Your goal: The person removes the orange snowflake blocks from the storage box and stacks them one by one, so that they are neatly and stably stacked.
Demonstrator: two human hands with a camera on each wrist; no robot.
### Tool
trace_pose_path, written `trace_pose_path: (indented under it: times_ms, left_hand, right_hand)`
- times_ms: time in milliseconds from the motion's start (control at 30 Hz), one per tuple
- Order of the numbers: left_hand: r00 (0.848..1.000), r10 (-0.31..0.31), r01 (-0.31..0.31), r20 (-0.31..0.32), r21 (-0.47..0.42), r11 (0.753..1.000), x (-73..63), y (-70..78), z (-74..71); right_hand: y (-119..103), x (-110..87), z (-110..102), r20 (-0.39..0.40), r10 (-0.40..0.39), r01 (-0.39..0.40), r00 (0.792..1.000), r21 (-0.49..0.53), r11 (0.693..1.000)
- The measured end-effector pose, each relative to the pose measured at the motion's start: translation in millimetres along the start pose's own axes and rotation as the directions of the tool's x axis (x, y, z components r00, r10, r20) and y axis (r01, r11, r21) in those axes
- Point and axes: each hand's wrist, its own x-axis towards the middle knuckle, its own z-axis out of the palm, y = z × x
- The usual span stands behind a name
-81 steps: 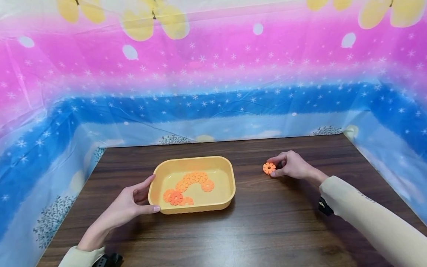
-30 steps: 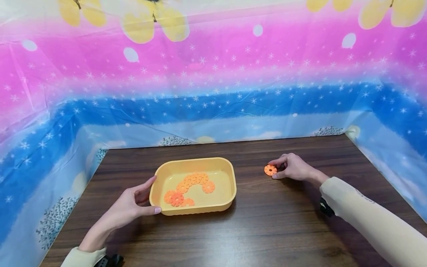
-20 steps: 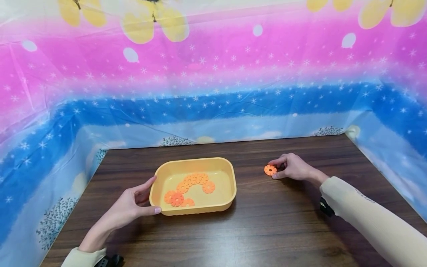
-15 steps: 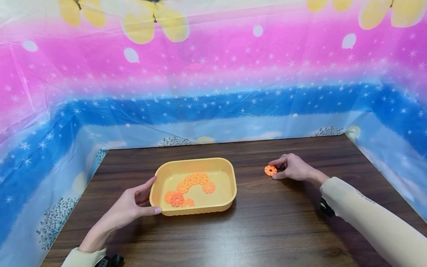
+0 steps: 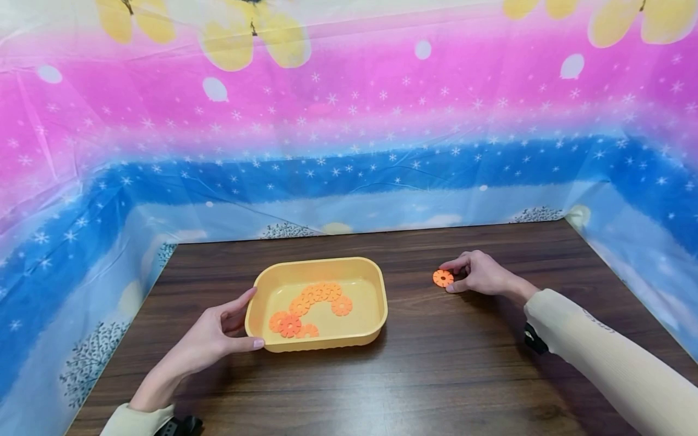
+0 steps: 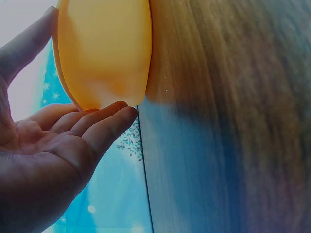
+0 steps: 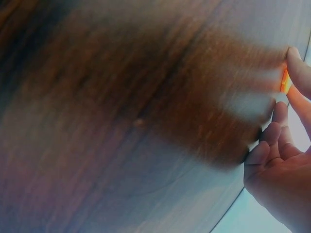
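Observation:
At the left end of a yellow plastic tub (image 5: 327, 343), my left hand (image 5: 202, 339) grips the wall, thumb at the near corner and fingers at the far one. The left wrist view shows that thumb at the rim and the fingertips against the tub's (image 6: 104, 53) outer side. Several orange notched plastic discs (image 5: 291, 326) lie on the tub's floor, most overlapping in a curved row. Off to the right, my right hand (image 5: 482, 274) pinches one orange notched disc (image 5: 438, 283) between thumb and forefinger, close over the table. In the right wrist view only the disc's bright edge (image 7: 285, 81) shows.
A dark wood table (image 5: 414, 369) carries the tub. Behind it and along both sides hangs a pink and blue printed cloth (image 5: 349, 163). Each wrist wears a black strap (image 5: 534, 339) at the cuff of a cream sleeve (image 5: 605, 357).
The scene sits slightly lower and further right in the head view than at first. Both hands keep their holds, and the disc tilts a little more.

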Motion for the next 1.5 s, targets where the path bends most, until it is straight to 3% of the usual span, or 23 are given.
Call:
trace_pose_path:
  times_ms: [1133,1267,1500]
  left_hand:
    - [1.000,0.003,-0.003,-0.007,-0.008,1.000,-0.5,0.9,2.1]
    - [1.000,-0.001,0.001,-0.008,-0.013,1.000,-0.9,0.3,1.5]
    - [1.000,-0.010,0.010,-0.011,-0.016,1.000,-0.6,-0.4,1.2]
  right_hand:
    - [1,0.5,-3,-0.004,-0.028,0.028,1.000,-0.011,1.000]
    - [-7,0.4,-5,-0.008,-0.048,0.048,0.999,-0.011,0.999]
    - [-42,1.9,-7,0.016,-0.077,0.077,0.997,0.014,0.997]
